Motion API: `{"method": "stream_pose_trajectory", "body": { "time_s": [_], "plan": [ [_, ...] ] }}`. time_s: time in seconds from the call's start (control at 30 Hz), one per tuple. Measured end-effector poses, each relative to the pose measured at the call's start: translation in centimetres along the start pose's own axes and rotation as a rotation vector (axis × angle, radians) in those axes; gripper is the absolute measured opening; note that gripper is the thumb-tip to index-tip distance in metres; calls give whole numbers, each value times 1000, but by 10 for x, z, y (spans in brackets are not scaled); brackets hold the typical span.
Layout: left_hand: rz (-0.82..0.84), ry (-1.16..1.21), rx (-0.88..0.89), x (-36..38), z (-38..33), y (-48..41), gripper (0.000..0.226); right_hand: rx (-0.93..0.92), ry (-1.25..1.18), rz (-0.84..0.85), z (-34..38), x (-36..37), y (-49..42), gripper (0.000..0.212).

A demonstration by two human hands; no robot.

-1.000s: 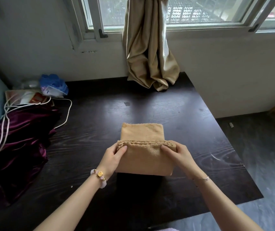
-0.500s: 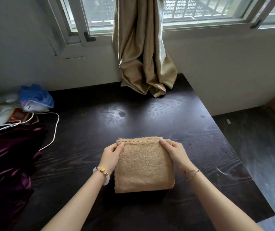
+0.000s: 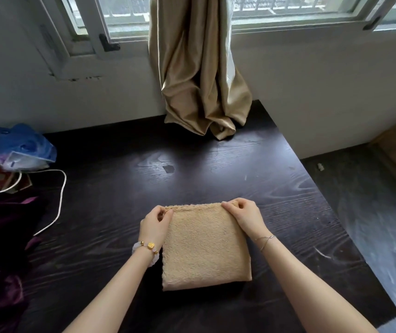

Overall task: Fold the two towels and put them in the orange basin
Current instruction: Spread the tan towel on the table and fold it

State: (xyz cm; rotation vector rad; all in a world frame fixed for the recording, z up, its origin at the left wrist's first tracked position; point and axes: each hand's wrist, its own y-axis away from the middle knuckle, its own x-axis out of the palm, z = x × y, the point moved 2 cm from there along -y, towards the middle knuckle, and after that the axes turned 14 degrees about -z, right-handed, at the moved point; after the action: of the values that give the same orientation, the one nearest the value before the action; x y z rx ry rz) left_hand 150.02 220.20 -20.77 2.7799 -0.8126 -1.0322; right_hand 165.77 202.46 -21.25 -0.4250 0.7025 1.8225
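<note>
A tan terry towel (image 3: 205, 246), folded into a thick square, lies flat on the dark wood-grain table (image 3: 276, 188) in the lower middle of the frame, with its fold edges stacked along the far side.

The left hand (image 3: 155, 223) is at the towel's far left corner. Its fingers are curled in and pinch the layered edge against the thumb, and the heel of the hand rests beside the towel's left side. The right hand (image 3: 243, 216) is on the far right corner, knuckles up. Its fingers are bent over the edge and grip it, while the wrist lies across the towel's right border. Both forearms reach in from the bottom of the frame.

A pale bead bracelet with a gold charm (image 3: 147, 247) circles the left wrist, and a thin chain bracelet (image 3: 265, 240) circles the right.

At the upper centre, a beige satin curtain (image 3: 197, 75) hangs from the window (image 3: 288, 10) and bunches on the table's far edge. At the left edge of the frame are a crumpled blue plastic bag (image 3: 22, 145), a looping white cord (image 3: 60, 200) and a dark purple velvet cloth (image 3: 0, 248). Grey floor (image 3: 372, 212) shows at the right.
</note>
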Motion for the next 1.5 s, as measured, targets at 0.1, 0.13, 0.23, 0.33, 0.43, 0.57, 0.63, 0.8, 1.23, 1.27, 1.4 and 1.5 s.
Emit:
{"method": "stream_pose_trajectory", "body": {
  "time_s": [0.1, 0.13, 0.23, 0.33, 0.43, 0.57, 0.63, 0.8, 1.23, 1.27, 1.4, 1.5],
  "plan": [
    [-34, -23, -13, 4, 0, -1, 20, 5, 62, -26, 0, 2, -1, 31],
    [-47, -32, -21, 5, 1, -1, 19, 8, 80, -38, 0, 3, 0, 30],
    [-50, -58, -25, 8, 2, -2, 18, 25, 108, -87, 0, 4, 3, 26],
    [-76, -25, -35, 3, 0, 0, 17, 52, 103, -147, 2, 0, 11, 30],
    [-172, -122, 105, -12, -1, 10, 13, 39, 44, -208, 2, -12, 24, 34],
    [-258, -233, 591, -17, 1, 48, 21, -206, 95, -397, -7, -22, 66, 25],
    [-210, -295, 821, -7, 4, 70, 26, -392, 99, -455, -10, -16, 95, 24],
    [-126, -398, 973, 21, 16, 91, 23, -701, 278, -320, -22, 21, 126, 41],
    [100, -773, 966, 22, 49, 76, 55, -649, 659, -160, -52, 42, 126, 54],
    [111, -782, 958, 22, 49, 76, 55, -639, 662, -152, -52, 42, 126, 54],
    [162, -820, 944, 22, 49, 75, 56, -619, 669, -112, -51, 43, 126, 54],
    [172, -850, 971, 19, 46, 76, 56, -636, 632, -81, -52, 41, 123, 54]
  ]
}}
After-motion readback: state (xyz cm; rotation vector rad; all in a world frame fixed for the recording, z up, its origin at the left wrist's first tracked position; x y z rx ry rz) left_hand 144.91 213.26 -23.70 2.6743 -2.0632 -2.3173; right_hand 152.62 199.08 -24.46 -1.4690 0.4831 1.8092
